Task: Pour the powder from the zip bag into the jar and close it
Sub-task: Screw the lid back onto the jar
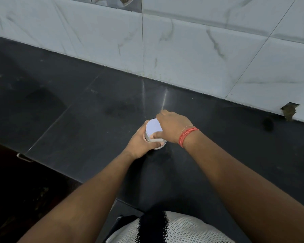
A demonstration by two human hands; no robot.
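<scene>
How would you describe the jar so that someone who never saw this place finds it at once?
Look at the dark counter below the white tiled wall. Near the middle, the left hand grips the jar and the right hand holds its white lid. It is the only pale round thing there.

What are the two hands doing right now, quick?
Left hand: fingers wrapped round the jar, holding it on the counter.
Right hand: fingers curled over the white lid, gripping it.
</scene>
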